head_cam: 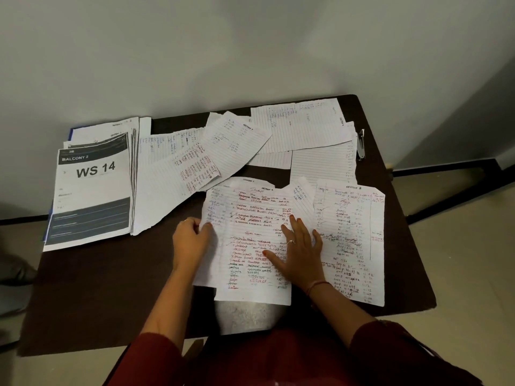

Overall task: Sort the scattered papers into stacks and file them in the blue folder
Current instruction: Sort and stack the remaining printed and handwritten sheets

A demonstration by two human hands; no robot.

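Note:
A lined sheet with red and black handwriting (245, 218) lies at the front middle of the dark table (92, 296). My left hand (191, 240) pinches its left edge. My right hand (298, 249) presses flat on it with spread fingers. Another handwritten sheet (354, 235) lies just to the right, partly under the first. More lined sheets (301, 126) are scattered across the back of the table. A printed stack topped by a "WS 14" page (93, 190) sits at the left; a blue folder edge (71, 133) peeks from under it.
A stapler (361, 144) lies at the back right edge of the table. The wall stands right behind the table. A pale rounded object (248, 316) shows below the front sheet, at the table's front edge.

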